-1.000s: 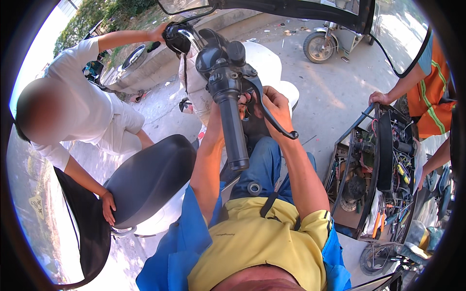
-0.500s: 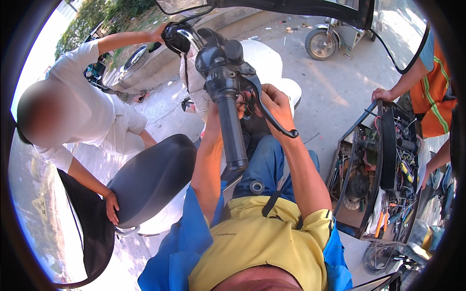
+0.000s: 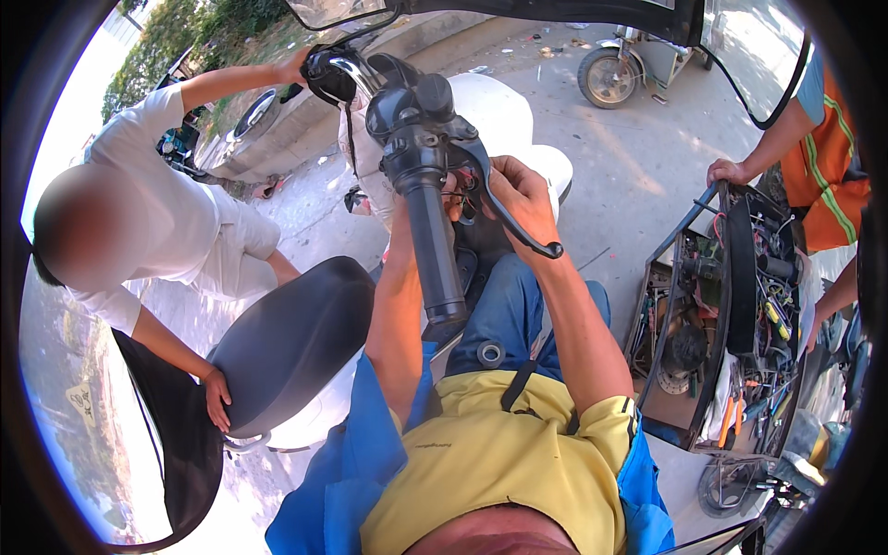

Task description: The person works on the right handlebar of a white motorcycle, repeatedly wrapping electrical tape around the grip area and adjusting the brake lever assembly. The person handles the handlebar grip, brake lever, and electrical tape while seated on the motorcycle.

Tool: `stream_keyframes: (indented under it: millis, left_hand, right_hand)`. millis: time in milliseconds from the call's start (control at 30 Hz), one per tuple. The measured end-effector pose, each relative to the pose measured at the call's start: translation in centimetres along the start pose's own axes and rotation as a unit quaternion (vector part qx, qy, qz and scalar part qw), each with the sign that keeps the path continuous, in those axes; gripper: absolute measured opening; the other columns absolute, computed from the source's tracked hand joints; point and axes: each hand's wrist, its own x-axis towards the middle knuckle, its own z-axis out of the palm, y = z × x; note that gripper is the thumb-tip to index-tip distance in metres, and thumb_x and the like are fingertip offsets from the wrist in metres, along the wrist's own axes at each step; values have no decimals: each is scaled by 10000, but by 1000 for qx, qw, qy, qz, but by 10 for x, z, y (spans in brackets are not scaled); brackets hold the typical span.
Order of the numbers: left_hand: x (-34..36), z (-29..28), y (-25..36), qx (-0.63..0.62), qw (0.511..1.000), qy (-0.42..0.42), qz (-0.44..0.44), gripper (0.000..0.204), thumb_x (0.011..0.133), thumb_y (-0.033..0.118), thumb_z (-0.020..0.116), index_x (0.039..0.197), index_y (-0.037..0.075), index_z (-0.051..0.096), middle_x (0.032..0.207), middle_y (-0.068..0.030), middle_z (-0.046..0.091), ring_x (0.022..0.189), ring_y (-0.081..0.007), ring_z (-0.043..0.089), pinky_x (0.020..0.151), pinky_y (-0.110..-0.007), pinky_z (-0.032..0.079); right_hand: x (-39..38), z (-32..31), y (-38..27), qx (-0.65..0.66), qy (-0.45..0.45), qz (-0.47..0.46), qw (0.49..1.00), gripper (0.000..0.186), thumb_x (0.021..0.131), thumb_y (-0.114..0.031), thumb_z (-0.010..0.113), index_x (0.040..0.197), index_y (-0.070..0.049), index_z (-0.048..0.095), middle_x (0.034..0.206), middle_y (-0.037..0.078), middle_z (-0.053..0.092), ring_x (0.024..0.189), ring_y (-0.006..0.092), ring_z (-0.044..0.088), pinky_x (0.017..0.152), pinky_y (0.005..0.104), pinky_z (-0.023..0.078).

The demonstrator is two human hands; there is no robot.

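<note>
Sunlit concrete pavement (image 3: 615,171) spreads beneath the vehicle, with a parked three-wheeler's front wheel (image 3: 610,78) at its far side. Ahead of you, the handlebar grip (image 3: 433,245) points back toward your body, and the black brake lever (image 3: 504,217) angles off to its right. Your left hand (image 3: 452,205) reaches in under the grip, mostly hidden by it, with a few fingers showing in the gap between grip and lever. Your right hand (image 3: 524,194) is on the lever's other side, fingers bent in toward the left ones, the lever crossing above its wrist. You have both sets of fingertips close together just below the lever's mount; how far either hand is closed, and on what, I cannot tell. To your left, a person in white rests one hand (image 3: 217,400) on the black seat (image 3: 291,342).
</note>
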Motion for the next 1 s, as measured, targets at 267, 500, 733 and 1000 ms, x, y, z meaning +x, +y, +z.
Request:
stream_keyframes:
  millis: [267, 500, 733, 1000]
  left_hand:
    - [-27, -5, 1, 131, 991, -17, -16, 253, 921, 200, 761, 1075, 6, 714, 781, 2, 628, 658, -60, 565, 574, -223, 435]
    - [-23, -12, -2, 247, 968, -22, 22, 480, 934, 216, 814, 1319, 38, 589, 1034, -61, 715, 866, -123, 608, 754, -283, 485]
    - [-26, 0, -16, 344, 926, 17, 153, 331, 936, 138, 796, 1220, 36, 659, 1035, -64, 709, 900, -126, 632, 776, -297, 512]
    - [-31, 26, -15, 279, 937, 42, 207, 188, 901, 4, 782, 1066, -12, 692, 969, -51, 736, 836, -110, 693, 714, -265, 536]
  right_hand:
    - [-3, -4, 0, -13, 7, -1, 1000, 260, 1031, -175, 611, 1103, 67, 672, 855, 44, 670, 772, 88, 619, 675, 246, 491]
    - [-18, -10, 4, -68, -18, 8, 998, 331, 1046, -278, 657, 1132, 40, 683, 882, 45, 689, 750, 73, 588, 650, 255, 474]
    - [-18, -17, 14, -167, -28, -50, 984, 234, 1023, -197, 679, 1038, 37, 676, 799, 30, 653, 718, 85, 571, 651, 267, 477]
    - [-15, -13, 3, -173, 12, -98, 980, 259, 1033, -212, 651, 1053, 46, 650, 810, 43, 662, 732, 89, 596, 653, 268, 487]
